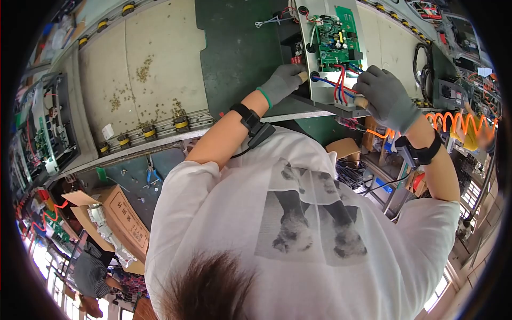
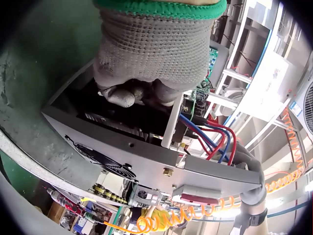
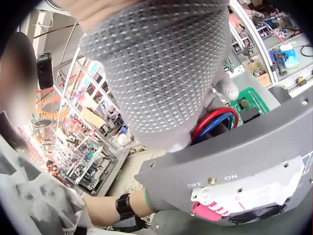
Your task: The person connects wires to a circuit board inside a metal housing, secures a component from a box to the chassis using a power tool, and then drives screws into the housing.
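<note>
A grey metal enclosure (image 2: 151, 155) with a round fan grille (image 2: 100, 157) sits before me. Its light metal plate (image 1: 322, 94) carries a green circuit board (image 1: 335, 40). My gloved left hand (image 1: 282, 82) reaches over the enclosure, fingers curled at the plate's edge; the wrist view shows fingertips (image 2: 121, 96) inside the dark opening. My gloved right hand (image 1: 385, 96) is bent over the enclosure's right-hand wall, beside red and blue wires (image 3: 212, 122). OFF and ON are marked on that wall (image 3: 274, 147). The palm hides whether the right fingers pinch the wires.
Scissor-like forceps (image 1: 269, 23) lie on the dark mat (image 1: 234, 53). Small brass-coloured parts (image 1: 144, 69) are scattered to the left, beyond the roller rail (image 1: 182, 124). An orange coiled hose (image 1: 434, 121) hangs at the right. Blue-handled pliers (image 1: 153, 173) and a cardboard box (image 1: 127, 216) are lower left.
</note>
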{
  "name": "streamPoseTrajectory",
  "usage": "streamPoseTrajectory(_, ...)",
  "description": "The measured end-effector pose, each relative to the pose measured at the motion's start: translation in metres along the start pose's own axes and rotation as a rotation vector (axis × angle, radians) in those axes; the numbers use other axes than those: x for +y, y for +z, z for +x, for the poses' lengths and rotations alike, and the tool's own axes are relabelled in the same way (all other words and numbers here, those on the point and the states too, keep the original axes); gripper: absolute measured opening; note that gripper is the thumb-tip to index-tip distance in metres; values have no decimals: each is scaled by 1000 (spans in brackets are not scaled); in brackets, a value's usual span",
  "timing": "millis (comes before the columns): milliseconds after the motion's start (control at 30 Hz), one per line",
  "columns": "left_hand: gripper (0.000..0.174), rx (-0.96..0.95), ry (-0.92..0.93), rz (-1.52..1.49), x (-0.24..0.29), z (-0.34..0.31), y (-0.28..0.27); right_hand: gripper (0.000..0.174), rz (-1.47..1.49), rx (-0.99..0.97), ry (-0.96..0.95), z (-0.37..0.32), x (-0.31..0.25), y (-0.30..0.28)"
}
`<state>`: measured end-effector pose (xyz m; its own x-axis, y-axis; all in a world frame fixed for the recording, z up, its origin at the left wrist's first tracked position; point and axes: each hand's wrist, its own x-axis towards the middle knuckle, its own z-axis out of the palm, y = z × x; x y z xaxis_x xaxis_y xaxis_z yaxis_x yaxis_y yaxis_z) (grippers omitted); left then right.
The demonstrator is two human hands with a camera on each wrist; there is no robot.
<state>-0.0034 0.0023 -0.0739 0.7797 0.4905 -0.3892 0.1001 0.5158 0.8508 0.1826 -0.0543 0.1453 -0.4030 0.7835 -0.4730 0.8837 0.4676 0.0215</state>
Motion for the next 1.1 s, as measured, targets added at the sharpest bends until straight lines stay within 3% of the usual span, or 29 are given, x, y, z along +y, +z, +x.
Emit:
streamPoseTrajectory(100, 25, 56, 31, 85, 8, -3, 6, 18, -78, 18, -81, -1, 5, 1)
streamPoseTrajectory(267, 32, 43, 39, -139, -15, 1, 2, 19, -219, -13, -37, 14, 6, 6)
streamPoseTrajectory(433, 31, 4, -92, -139, -10, -1, -8, 18, -222, 12, -102, 37, 18, 21)
streamPoseTrajectory(500, 25, 77, 210, 138, -8, 0, -8, 19, -210, -25, -83, 43, 18, 17)
streamPoseTrajectory(600, 21, 92, 216, 232, -12, 0, -16, 21, -123, -11, -47, 36, 15, 12)
streamPoseTrajectory(633, 19, 137, 339, 200, -23, 5, -20, 25, -104, -48, 19, 32, 6, 4)
streamPoseTrajectory(733, 20, 122, 267, 260, -32, 9, -28, 29, -31, -92, 125, 27, -4, 7)
streamPoseTrajectory(867, 21, 143, 327, 358, -43, 19, -37, 31, 3, -106, 126, 32, 1, 16)
streamPoseTrajectory(1000, 22, 102, 187, 258, -43, 12, -41, 33, 209, 29, 150, 9, -2, 15)
streamPoseTrajectory(1067, 21, 76, 252, 391, -42, 9, -42, 36, 329, 379, 220, -8, -9, 8)
streamPoseTrajectory(1100, 21, 63, 262, 401, -39, 7, -46, 36, 324, 390, 235, -19, -14, 6)
